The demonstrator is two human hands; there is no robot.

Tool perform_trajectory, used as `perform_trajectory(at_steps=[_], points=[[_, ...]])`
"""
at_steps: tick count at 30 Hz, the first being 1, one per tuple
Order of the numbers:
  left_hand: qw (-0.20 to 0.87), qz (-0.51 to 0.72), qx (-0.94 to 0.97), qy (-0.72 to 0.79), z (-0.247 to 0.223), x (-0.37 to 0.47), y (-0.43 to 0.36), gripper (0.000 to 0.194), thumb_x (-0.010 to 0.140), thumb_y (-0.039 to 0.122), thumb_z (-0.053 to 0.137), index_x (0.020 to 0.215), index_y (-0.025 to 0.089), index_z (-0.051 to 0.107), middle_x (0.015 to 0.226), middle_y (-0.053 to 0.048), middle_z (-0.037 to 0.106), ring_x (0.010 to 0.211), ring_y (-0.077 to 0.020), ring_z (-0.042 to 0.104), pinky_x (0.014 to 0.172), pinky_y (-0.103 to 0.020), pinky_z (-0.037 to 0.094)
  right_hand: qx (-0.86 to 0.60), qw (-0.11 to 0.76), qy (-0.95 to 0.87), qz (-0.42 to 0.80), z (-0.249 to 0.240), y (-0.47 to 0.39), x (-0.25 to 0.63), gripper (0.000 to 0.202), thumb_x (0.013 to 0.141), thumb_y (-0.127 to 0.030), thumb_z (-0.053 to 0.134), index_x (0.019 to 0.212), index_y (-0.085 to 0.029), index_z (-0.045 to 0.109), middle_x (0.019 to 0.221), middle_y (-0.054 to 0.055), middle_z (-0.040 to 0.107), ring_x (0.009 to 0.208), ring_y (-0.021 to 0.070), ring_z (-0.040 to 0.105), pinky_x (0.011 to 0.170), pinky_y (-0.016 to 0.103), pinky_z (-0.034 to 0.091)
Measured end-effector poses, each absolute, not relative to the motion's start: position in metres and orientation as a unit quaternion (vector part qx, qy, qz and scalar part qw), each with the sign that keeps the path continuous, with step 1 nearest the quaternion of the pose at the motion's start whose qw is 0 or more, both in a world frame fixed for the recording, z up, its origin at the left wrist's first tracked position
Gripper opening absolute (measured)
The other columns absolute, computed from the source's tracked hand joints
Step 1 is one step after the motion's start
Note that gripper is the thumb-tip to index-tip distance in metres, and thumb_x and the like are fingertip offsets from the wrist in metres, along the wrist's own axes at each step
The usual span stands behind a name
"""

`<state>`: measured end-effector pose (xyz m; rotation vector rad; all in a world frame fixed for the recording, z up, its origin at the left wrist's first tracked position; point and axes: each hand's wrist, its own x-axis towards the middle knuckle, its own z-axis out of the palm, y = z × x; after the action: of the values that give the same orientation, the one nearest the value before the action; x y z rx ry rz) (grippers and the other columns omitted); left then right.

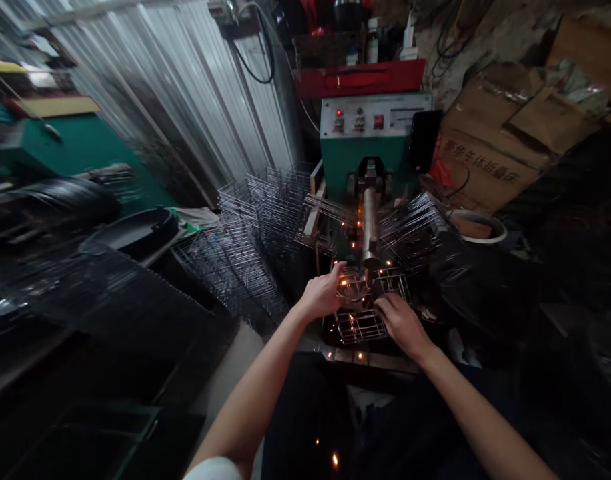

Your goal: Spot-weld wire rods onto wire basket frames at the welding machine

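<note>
Biggest thing here is the corrugated metal wall (185,87) on the left. Next, a cardboard box (485,150) on the right, tilted, with Chinese printing that looks like 豪华午休折叠床. Then the green spot welder (345,160) in the middle: its panel has a lit red lamp, but the lettering is too small to read. Piles of wire grids (258,227) crowd its left side. The steel electrode arm (370,223) pokes toward the person, and the small wire basket (360,327) sits right below its tip, between both hands. Right hand (399,321) has its fingers curled in, pinching the basket's right side. Left hand (323,295) is at the left side, thumb sticking up; can't tell what its other fingers do. Tiniest of all, orange sparks (335,460) everywhere.
</note>
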<state>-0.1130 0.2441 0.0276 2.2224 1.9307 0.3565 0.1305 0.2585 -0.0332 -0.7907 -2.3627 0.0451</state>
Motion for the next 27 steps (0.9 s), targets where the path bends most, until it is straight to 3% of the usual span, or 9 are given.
perform_trajectory(at_steps=[10, 17, 27], points=[[0.082, 0.114, 0.759, 0.636, 0.031, -0.124, 0.267, 0.087, 0.080, 0.044, 0.068, 0.149, 0.027, 0.017, 0.130, -0.009, 0.066, 0.112, -0.0306, 0.067, 0.085, -0.038, 0.054, -0.331, 0.345, -0.878, -0.011, -0.042, 0.278, 0.125, 0.013, 0.100, -0.022, 0.050, 0.096, -0.018, 0.061, 0.096, 0.011, 0.056, 0.090, 0.0257, 0.055, 0.082, 0.037, 0.050], [0.086, 0.145, 0.774, 0.611, 0.034, -0.138, 0.291, 0.087, 0.078, 0.042, 0.071, 0.147, 0.024, 0.021, 0.133, -0.010, 0.065, 0.117, -0.0325, 0.065, 0.093, -0.041, 0.052, -0.352, 0.318, -0.880, -0.040, -0.038, 0.304, 0.125, 0.021, 0.100, -0.018, 0.046, 0.090, -0.016, 0.065, 0.089, 0.010, 0.055, 0.085, 0.0256, 0.053, 0.078, 0.037, 0.048], [0.092, 0.153, 0.771, 0.612, 0.035, -0.143, 0.297, 0.094, 0.073, 0.035, 0.078, 0.147, 0.024, 0.021, 0.133, -0.011, 0.065, 0.119, -0.0326, 0.064, 0.096, -0.042, 0.051, -0.327, 0.326, -0.887, -0.020, -0.034, 0.310, 0.125, 0.020, 0.101, -0.022, 0.047, 0.092, -0.016, 0.065, 0.090, 0.010, 0.055, 0.088, 0.0254, 0.054, 0.084, 0.037, 0.048]])
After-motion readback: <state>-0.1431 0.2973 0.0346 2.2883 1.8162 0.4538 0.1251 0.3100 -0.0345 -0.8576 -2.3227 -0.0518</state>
